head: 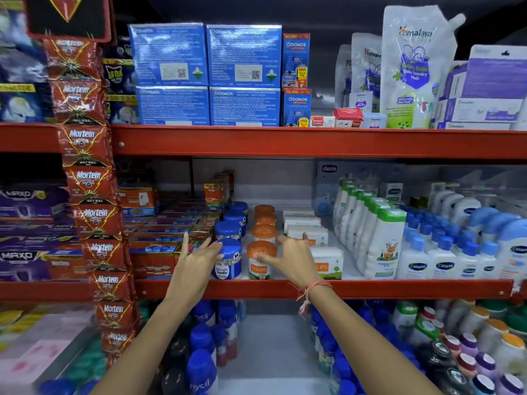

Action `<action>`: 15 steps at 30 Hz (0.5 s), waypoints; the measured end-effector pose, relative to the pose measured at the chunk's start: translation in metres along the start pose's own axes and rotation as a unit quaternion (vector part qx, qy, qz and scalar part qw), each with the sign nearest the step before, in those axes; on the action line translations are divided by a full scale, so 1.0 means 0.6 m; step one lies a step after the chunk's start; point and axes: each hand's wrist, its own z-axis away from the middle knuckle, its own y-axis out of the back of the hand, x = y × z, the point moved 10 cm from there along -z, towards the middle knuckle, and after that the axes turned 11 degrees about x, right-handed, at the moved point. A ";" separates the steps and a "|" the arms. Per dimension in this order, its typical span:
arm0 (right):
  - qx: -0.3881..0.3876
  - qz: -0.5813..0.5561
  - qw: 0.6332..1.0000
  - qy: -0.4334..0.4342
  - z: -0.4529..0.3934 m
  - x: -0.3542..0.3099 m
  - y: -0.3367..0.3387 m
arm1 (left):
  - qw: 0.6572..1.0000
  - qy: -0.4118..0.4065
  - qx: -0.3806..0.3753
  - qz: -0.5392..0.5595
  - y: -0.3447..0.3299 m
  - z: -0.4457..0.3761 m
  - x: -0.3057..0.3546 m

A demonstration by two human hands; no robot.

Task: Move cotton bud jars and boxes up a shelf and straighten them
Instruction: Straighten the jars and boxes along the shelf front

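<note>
On the middle red shelf (370,289) stand two rows of cotton bud jars running front to back: blue-lidded jars (229,262) on the left and orange-lidded jars (261,263) on the right. White cotton bud boxes (328,262) sit in a row just right of the orange jars. My left hand (196,252) is spread, its fingertips touching the left side of the front blue-lidded jar. My right hand (288,256) is spread too, fingers resting against the front orange-lidded jar and in front of the boxes. Neither hand grips anything.
Red and blue flat cartons (154,252) are stacked left of the jars. White lotion bottles (385,238) stand to the right. A hanging strip of red sachets (94,212) drops at the left. The lower shelf (271,352) holds blue-capped bottles around a bare gap.
</note>
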 end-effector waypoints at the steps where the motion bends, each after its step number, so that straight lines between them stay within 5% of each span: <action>1: 0.001 0.022 1.000 -0.001 -0.003 -0.001 -0.005 | 1.000 -0.007 -0.004 -0.001 -0.001 -0.003 -0.002; 5: 0.010 0.044 0.999 -0.015 -0.014 0.000 -0.019 | 0.999 -0.009 -0.036 0.021 -0.019 0.000 -0.008; 15: -0.043 -0.107 0.992 -0.053 -0.020 0.012 -0.017 | 0.998 0.019 -0.013 0.065 -0.027 0.004 -0.007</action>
